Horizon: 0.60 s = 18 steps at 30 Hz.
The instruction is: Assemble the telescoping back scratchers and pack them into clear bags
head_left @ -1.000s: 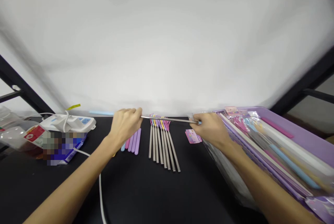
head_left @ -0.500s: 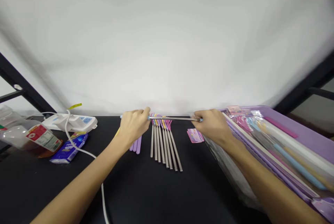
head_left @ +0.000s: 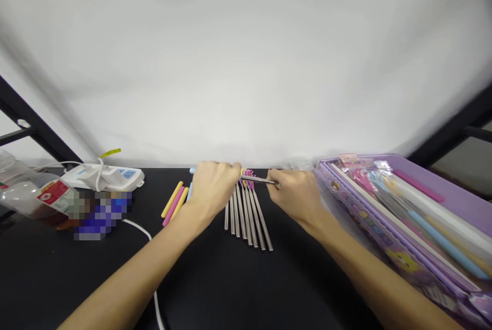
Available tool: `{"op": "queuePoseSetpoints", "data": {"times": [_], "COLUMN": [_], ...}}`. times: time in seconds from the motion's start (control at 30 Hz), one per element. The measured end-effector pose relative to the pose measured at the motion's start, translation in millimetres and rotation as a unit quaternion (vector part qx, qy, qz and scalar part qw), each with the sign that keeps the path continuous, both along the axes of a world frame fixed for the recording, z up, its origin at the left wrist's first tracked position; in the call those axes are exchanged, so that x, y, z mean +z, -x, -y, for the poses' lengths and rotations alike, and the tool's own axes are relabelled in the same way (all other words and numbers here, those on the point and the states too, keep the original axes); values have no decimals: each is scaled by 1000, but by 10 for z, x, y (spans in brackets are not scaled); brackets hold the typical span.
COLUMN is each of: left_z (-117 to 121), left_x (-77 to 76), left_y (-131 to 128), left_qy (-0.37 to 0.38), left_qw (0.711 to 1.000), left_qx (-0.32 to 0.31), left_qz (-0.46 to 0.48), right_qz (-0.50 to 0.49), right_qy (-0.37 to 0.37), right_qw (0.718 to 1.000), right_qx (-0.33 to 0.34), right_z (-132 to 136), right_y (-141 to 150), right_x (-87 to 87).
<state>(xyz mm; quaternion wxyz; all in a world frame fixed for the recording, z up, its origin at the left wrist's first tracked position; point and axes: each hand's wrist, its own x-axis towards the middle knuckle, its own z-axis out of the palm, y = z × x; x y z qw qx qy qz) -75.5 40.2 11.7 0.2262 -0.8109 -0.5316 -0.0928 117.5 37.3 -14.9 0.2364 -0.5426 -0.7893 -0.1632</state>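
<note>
A black desk [head_left: 96,279] ran across the scene, backed by a white wall [head_left: 246,63] and framed on the left and right by black metal uprights [head_left: 34,120] [head_left: 453,135]. A white power strip [head_left: 103,178] lay at the far left of the desk, with a yellow tag [head_left: 110,152] rising behind it and a white cable [head_left: 140,228] trailing toward the near edge. Beside it were a clear plastic package [head_left: 21,196] with a red label and a blue packet [head_left: 102,215], too blurred to read.

At the right stood a lilac tray [head_left: 423,172], loaded with cellophane-wrapped sets of pastel sticks [head_left: 434,222]. Yellow and pink sleeves [head_left: 172,203] lay left of centre.

A fanned row of steel rods [head_left: 248,220] with coloured tops sat mid-desk, and the person's hands partly blocked those tops from view. A single steel rod [head_left: 258,180] was held level at the far end of the row, just above the tops. The left hand [head_left: 213,189] had its fingers [head_left: 226,168] curled closed around it, while the right hand [head_left: 294,197] gripped it with its fingers [head_left: 274,176] pinched near the rod's right end.
</note>
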Motion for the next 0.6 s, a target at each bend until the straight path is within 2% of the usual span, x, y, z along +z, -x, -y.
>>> {"op": "queuePoseSetpoints", "data": {"times": [0.2,0.33,0.4,0.53,0.6], "left_z": [117,82,1,-158,-158], "left_x": [-103,-119,-76,33,23], "left_y": [-223,-137,39,397,413], "left_qy": [-19,-64,-68,-95,-126], "left_qw": [996,991,994,994,992], "left_qx": [-75,-114,-82,42,24], "left_qz": [34,39,29,14,7], "right_qz": [8,22,16,-1,-4], "right_qy": [36,76,89,104,105], "right_qw": [999,997,996,991,989], "right_qx": [18,1,-13,-88,-101], "right_z": [83,67,31,-73,-110], "right_y": [118,93,11,-206,-258], "right_x": [107,175,217,319,342]}}
